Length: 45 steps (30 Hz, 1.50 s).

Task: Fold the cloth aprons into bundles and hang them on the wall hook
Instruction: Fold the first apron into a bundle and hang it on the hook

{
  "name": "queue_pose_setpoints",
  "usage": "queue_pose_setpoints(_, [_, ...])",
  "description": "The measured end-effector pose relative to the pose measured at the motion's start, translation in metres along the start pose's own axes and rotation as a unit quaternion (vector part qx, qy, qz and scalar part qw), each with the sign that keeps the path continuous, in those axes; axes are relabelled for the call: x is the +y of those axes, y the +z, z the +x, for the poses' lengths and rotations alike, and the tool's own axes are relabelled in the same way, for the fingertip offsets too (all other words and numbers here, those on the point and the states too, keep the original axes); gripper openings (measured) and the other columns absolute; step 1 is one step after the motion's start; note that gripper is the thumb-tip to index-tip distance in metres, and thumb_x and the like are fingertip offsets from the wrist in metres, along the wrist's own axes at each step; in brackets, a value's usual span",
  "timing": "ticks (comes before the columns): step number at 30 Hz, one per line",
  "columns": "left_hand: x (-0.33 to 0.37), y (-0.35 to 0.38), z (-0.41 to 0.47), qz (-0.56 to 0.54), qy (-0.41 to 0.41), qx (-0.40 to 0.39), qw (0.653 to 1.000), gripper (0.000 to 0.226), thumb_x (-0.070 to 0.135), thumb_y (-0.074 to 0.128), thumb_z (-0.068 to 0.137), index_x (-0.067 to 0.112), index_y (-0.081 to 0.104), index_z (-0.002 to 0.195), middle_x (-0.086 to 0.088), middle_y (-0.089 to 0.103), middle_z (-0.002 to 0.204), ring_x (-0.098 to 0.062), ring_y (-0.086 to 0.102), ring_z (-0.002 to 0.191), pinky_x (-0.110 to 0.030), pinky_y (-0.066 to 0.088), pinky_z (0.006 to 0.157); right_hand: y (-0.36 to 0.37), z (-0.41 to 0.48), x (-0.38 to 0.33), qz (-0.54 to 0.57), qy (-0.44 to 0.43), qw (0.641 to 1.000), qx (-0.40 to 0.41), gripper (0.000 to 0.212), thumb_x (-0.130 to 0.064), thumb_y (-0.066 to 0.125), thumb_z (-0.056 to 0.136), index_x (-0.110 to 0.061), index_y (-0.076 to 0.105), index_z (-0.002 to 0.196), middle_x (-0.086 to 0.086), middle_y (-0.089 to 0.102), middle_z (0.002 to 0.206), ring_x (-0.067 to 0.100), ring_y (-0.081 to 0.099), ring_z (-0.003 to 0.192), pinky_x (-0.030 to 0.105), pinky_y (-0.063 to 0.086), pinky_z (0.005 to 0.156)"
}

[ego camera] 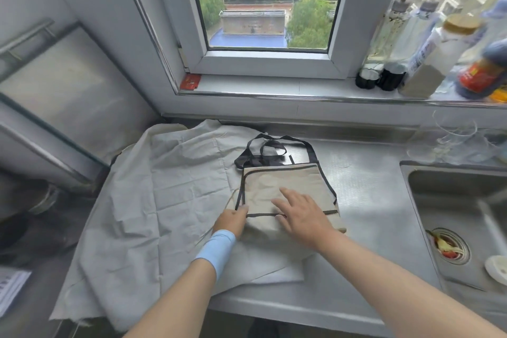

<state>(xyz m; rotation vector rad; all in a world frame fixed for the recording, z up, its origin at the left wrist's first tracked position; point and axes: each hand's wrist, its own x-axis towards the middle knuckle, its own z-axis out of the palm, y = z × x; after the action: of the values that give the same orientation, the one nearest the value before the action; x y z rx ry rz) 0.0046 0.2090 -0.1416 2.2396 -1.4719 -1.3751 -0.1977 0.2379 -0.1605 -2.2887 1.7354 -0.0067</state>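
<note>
A beige apron (285, 181) with black trim lies folded into a rectangle on the steel counter, its black straps (270, 149) looped at the far side. My left hand (231, 221), with a blue band on the wrist, pinches the folded apron's near left corner. Flat on the apron's near part rests my right hand (300, 214), fingers spread. A larger pale grey cloth (153, 200) lies crumpled and spread out under and to the left of the apron, hanging over the counter's front edge. No wall hook is in view.
A steel sink (461, 217) with food scraps in its drain sits at the right. Bottles and jars (428, 57) line the window sill at the back right. A range hood (55, 90) hangs at the left above a dark stove area.
</note>
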Motion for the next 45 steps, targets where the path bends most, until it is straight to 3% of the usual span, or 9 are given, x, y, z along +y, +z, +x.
queue_pose_setpoints(8, [-0.015, 0.009, -0.022, -0.052, 0.116, 0.005, 0.992, 0.029, 0.031, 0.062, 0.09, 0.019, 0.05, 0.066, 0.007, 0.047, 0.061, -0.016, 0.046, 0.067, -0.025, 0.037, 0.061, 0.013, -0.023, -0.019, -0.021, 0.05, 0.998, -0.043, 0.086, -0.06, -0.007, 0.076, -0.03, 0.025, 0.151, 0.008, 0.005, 0.165, 0.026, 0.018, 0.148, 0.045, 0.027, 0.109])
queue_pose_setpoints(15, [-0.024, 0.017, -0.029, 0.013, 0.038, -0.01, 0.999, 0.039, 0.026, 0.07, 0.068, 0.022, 0.045, 0.097, -0.001, 0.065, 0.099, -0.024, 0.063, 0.094, -0.034, 0.051, 0.087, 0.013, -0.026, -0.021, -0.013, 0.08, 0.993, -0.089, 0.059, -0.052, 0.023, 0.101, -0.031, 0.014, 0.155, 0.008, -0.003, 0.165, 0.026, 0.005, 0.151, 0.05, 0.018, 0.115])
queue_pose_setpoints(20, [0.004, 0.025, -0.046, 0.21, 0.259, 0.137, 0.933, 0.044, 0.013, 0.053, 0.085, 0.02, 0.048, 0.128, -0.004, 0.043, 0.13, -0.026, 0.048, 0.119, -0.034, 0.038, 0.102, 0.011, -0.03, -0.021, -0.006, 0.065, 0.993, -0.094, 0.06, -0.046, 0.028, 0.101, -0.026, 0.012, 0.156, 0.01, -0.004, 0.165, 0.027, 0.002, 0.151, 0.048, 0.015, 0.118])
queue_pose_setpoints(23, [0.017, 0.052, -0.048, 0.32, 0.352, 0.052, 0.878, 0.047, 0.029, 0.046, 0.093, 0.022, 0.042, 0.139, -0.002, 0.033, 0.15, -0.025, 0.032, 0.137, -0.036, 0.025, 0.111, 0.009, -0.039, -0.015, -0.001, 0.054, 0.994, -0.096, 0.066, -0.042, 0.02, 0.094, -0.023, 0.009, 0.157, 0.006, -0.005, 0.165, 0.022, -0.002, 0.152, 0.049, 0.011, 0.119])
queue_pose_setpoints(28, [-0.023, 0.073, -0.023, 0.464, 0.262, -0.058, 0.844, 0.082, 0.068, 0.031, 0.089, 0.032, -0.006, 0.153, -0.003, -0.02, 0.16, -0.029, -0.021, 0.146, -0.044, -0.008, 0.119, 0.012, -0.067, 0.021, -0.02, 0.053, 0.982, -0.179, 0.09, -0.031, 0.042, 0.082, -0.021, -0.008, 0.157, 0.003, -0.016, 0.164, 0.019, -0.013, 0.151, 0.051, -0.003, 0.121])
queue_pose_setpoints(32, [-0.029, 0.068, -0.02, 0.486, 0.277, -0.08, 0.825, 0.105, 0.077, 0.044, 0.076, 0.034, -0.015, 0.151, -0.005, -0.031, 0.156, -0.031, -0.031, 0.142, -0.044, -0.012, 0.118, 0.013, -0.076, 0.045, -0.043, 0.043, 0.988, -0.145, 0.085, -0.028, 0.043, 0.083, -0.022, 0.002, 0.158, 0.004, -0.003, 0.165, 0.021, 0.001, 0.152, 0.038, 0.006, 0.123])
queue_pose_setpoints(39, [-0.001, 0.059, -0.032, 0.492, 0.258, -0.095, 0.826, 0.096, 0.071, 0.061, 0.065, 0.037, 0.021, 0.145, -0.008, 0.011, 0.16, -0.035, 0.012, 0.147, -0.047, 0.024, 0.115, -0.004, -0.058, 0.044, -0.052, 0.006, 0.993, -0.101, 0.037, -0.023, 0.045, 0.09, -0.023, 0.056, 0.126, 0.002, 0.055, 0.13, 0.027, 0.055, 0.116, 0.035, 0.044, 0.091])
queue_pose_setpoints(42, [0.02, 0.044, -0.036, 0.483, 0.245, -0.107, 0.834, 0.045, 0.034, 0.06, 0.079, 0.025, 0.055, 0.123, -0.006, 0.059, 0.12, -0.028, 0.058, 0.105, -0.036, 0.051, 0.087, -0.036, -0.05, 0.042, -0.003, 0.035, 0.984, -0.176, 0.015, -0.024, 0.046, 0.087, -0.021, 0.058, 0.08, 0.002, 0.065, 0.095, 0.026, 0.058, 0.086, 0.032, 0.041, 0.066])
queue_pose_setpoints(45, [0.033, 0.026, -0.04, 0.438, 0.188, -0.16, 0.864, 0.019, 0.024, 0.054, 0.079, 0.014, 0.064, 0.092, -0.004, 0.061, 0.084, -0.027, 0.057, 0.074, -0.03, 0.049, 0.068, -0.061, -0.04, 0.041, 0.041, 0.048, 0.966, -0.25, 0.022, -0.032, 0.051, 0.088, -0.018, 0.061, 0.074, 0.003, 0.063, 0.079, 0.022, 0.055, 0.073, 0.03, 0.039, 0.059])
